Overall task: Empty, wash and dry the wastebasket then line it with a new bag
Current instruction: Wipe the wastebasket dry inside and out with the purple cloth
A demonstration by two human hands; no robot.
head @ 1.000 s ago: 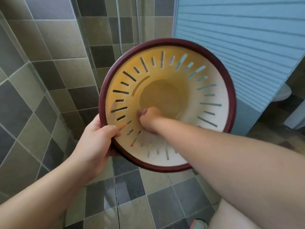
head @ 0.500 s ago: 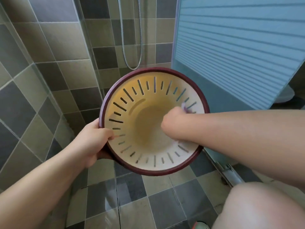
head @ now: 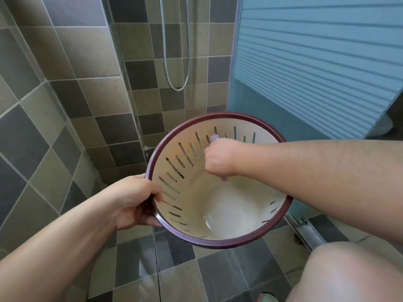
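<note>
A cream wastebasket (head: 229,214) with slotted walls and a dark red rim is held above the tiled floor, its mouth tilted up toward me. My left hand (head: 133,201) grips the rim at its left side, thumb inside the wall. Inside the basket, my right hand (head: 220,158) is curled round a small pale purple thing (head: 214,137) whose ends stick out above and below the fist. It presses against the far inner wall near the slots. What the purple thing is, I cannot tell.
A shower hose (head: 176,51) hangs on the tiled wall behind. A glass partition edge (head: 122,68) stands left of it. A blue ribbed door (head: 316,62) is at the right, with a metal floor track (head: 305,232) below. My knee (head: 349,273) is at bottom right.
The basket has dropped lower and tipped so its mouth faces up more. My right hand slid from the lower inner wall across to the far upper wall. The left hand kept its grip.
</note>
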